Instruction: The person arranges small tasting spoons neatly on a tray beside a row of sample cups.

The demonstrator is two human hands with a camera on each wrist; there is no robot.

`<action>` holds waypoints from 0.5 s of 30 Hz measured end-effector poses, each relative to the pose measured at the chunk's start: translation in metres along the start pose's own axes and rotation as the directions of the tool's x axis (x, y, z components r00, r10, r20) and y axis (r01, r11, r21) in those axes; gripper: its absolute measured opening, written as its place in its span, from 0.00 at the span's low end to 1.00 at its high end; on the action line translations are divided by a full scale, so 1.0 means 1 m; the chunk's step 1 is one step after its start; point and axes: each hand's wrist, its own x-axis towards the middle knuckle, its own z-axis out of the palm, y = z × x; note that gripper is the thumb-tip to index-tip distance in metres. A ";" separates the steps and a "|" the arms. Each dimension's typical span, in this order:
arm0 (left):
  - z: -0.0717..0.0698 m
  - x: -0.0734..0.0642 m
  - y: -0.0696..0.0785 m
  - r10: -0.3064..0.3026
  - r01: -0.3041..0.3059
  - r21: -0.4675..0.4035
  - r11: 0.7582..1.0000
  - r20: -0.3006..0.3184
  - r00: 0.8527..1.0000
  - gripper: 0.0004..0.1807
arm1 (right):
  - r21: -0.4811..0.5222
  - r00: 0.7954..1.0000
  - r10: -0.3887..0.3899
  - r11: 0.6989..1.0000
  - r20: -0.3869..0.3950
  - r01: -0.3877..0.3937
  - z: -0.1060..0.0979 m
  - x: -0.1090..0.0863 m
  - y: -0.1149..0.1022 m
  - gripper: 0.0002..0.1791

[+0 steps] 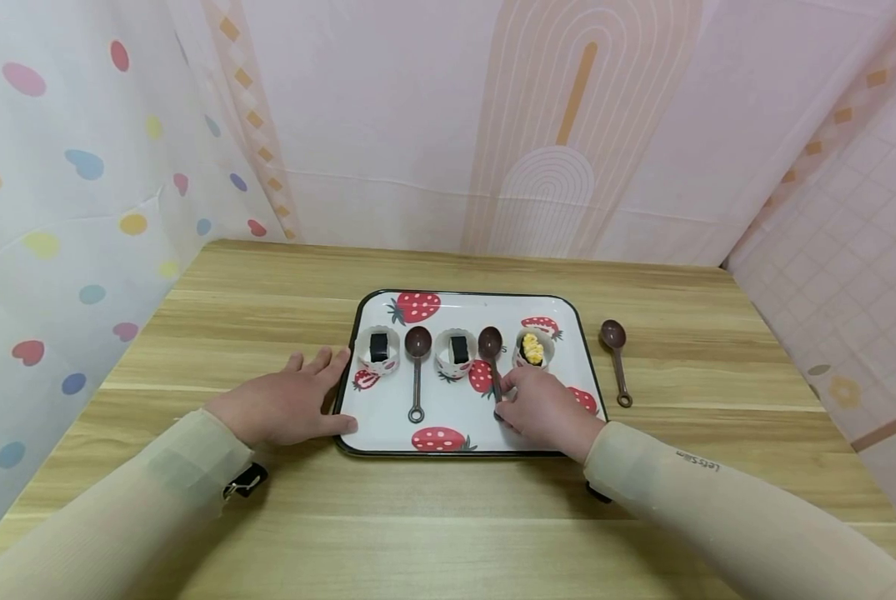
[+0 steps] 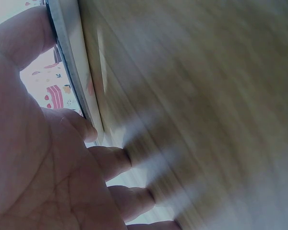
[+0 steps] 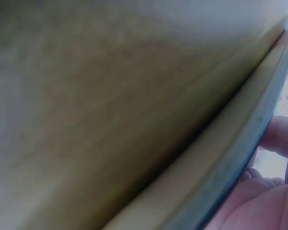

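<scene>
Below the frame's centre, the right hand pinched a dark-brown round-bowled spoon on the white strawberry-patterned tray, so its knuckles, being near, could tip the yellow-filled white cup, while the left hand lay spread.

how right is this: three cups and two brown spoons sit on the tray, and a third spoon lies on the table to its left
Wrong side: the third spoon lies on the table to the right of the tray, as the head view shows. The three cups and two brown spoons are on the tray, as you say.
</scene>
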 end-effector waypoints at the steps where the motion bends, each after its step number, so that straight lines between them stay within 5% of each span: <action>1: 0.000 0.000 0.000 -0.001 0.001 0.000 1.000 0.000 1.000 0.65 | -0.007 1.000 -0.001 1.000 -0.001 0.001 0.000 0.000 0.000 0.13; 15: 0.001 0.001 0.000 0.005 -0.005 -0.005 1.000 -0.010 1.000 0.65 | -0.057 1.000 0.007 0.998 -0.005 -0.007 0.001 0.002 -0.004 0.13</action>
